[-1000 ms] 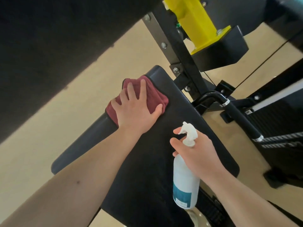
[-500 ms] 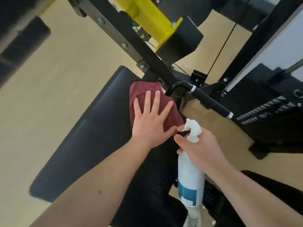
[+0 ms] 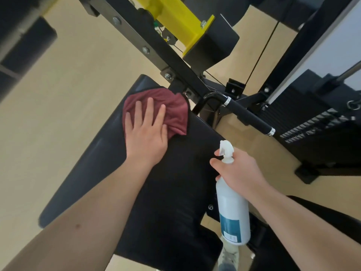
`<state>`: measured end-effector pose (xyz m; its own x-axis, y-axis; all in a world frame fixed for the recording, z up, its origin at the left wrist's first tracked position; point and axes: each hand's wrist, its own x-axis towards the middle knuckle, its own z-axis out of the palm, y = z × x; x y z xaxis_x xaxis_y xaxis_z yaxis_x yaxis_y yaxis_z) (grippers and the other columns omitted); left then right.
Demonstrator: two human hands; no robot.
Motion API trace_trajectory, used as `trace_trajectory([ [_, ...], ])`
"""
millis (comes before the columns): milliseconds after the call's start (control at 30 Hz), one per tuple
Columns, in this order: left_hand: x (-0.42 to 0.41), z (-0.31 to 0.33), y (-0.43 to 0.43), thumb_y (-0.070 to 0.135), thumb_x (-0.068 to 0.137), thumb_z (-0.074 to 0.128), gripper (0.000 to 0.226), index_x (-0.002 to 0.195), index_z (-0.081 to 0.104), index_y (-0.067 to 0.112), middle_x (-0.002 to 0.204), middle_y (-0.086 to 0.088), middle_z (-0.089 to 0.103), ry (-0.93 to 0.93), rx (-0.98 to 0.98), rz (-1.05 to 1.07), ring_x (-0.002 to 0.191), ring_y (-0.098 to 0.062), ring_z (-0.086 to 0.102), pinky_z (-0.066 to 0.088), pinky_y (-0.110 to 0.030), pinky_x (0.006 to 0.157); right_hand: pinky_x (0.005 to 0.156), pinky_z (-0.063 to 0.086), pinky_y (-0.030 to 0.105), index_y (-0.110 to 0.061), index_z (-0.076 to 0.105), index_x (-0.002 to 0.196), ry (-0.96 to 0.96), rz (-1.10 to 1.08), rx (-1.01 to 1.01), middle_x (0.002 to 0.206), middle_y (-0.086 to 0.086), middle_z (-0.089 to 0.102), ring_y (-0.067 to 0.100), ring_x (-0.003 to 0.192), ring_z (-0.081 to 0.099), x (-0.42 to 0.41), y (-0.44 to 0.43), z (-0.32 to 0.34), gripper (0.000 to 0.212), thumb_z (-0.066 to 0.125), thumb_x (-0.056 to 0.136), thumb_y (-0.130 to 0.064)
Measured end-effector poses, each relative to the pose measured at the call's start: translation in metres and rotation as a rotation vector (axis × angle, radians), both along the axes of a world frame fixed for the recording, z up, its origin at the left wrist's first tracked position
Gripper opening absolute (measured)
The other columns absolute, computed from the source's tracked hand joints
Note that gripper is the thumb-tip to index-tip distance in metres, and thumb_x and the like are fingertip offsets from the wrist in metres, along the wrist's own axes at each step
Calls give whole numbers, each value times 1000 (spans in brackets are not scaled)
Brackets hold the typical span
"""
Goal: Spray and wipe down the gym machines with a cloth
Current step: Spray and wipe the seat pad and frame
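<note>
My left hand [image 3: 145,132] lies flat, palm down, fingers extended and slightly spread, forearm reaching forward. My right hand [image 3: 237,171] is curled in a closed grip, index finger forward, forearm angled inward from the right.

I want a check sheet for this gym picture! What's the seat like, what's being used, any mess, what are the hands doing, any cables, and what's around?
Surface: black padded seat, no dirt or wet patches that I can tell.
Job's things: red cloth bunched at the seat's far end; white spray bottle held upright over the seat's right edge.
Clutter: nothing seen.
Hands: left hand pressed flat on the cloth; right hand wrapped round the bottle's neck, a finger at the trigger.
Cables: one thin black cable running up from the frame.
Surroundings: black frame bar, yellow bracket, black grip handle, weight stack, tan floor.
</note>
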<state>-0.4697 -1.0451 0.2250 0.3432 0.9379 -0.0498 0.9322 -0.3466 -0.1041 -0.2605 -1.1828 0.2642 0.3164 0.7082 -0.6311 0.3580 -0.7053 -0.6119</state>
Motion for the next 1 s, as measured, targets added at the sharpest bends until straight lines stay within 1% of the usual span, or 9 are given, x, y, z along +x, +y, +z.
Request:
trace_trajectory([
  [100,-23,5,1,47,106,17,62,164,14,24,172,-8,6,7,18,142,157,-38,3,5,-58,126,63,49,24,-29,55,84,-44,50,-44,78,-6,64,12,70,65,-4,3,0,14,61,96,-34],
  [200,-41,10,-4,47,105,16,64,164,14,22,172,-9,6,8,15,187,158,-36,4,5,-56,127,55,39,20,-18,59,80,-73,101,-115,75,-3,64,11,68,61,-13,5,1,31,58,98,-43],
  [300,-53,11,-10,47,105,19,64,164,16,22,172,-10,8,5,21,188,157,-35,6,7,-55,127,60,47,22,-17,60,83,-41,181,-140,75,-3,66,11,69,64,-29,2,-2,38,57,96,-53],
  [400,-63,11,-17,50,105,21,64,164,16,24,172,-10,8,13,20,197,157,-37,7,9,-57,126,73,57,27,-23,63,88,14,298,-123,78,-7,69,10,72,70,-44,-5,-4,32,58,93,-55],
  [500,-74,11,-25,52,104,20,65,164,15,24,172,-11,7,26,14,197,157,-38,7,10,-59,125,75,61,33,-11,66,88,2,394,-162,71,-3,73,11,69,74,-63,-15,-6,42,59,91,-52],
  [600,-84,13,-32,54,104,18,66,164,13,25,172,-10,5,40,9,201,157,-37,5,10,-59,125,78,63,41,-8,67,85,-6,453,-167,76,3,74,18,75,74,-79,-27,-12,48,60,87,-56],
  [733,-97,12,-44,54,103,17,67,164,12,25,172,-10,4,43,8,204,157,-37,5,10,-59,125,80,62,38,-29,62,85,65,571,-132,86,-7,69,12,78,72,-96,-46,-12,30,62,83,-59],
  [900,-112,11,-58,56,104,19,68,164,11,26,172,-11,2,59,-7,192,157,-36,3,9,-59,125,79,62,40,-17,64,79,-4,532,-119,78,-3,70,14,76,72,-120,-66,-13,42,60,87,-59],
  [1000,-123,11,-70,58,103,16,69,164,7,27,172,-10,-2,69,-15,183,158,-36,0,8,-59,126,79,63,39,-20,64,83,37,585,-79,81,-4,70,14,77,72,-133,-78,-8,40,58,86,-60],
])
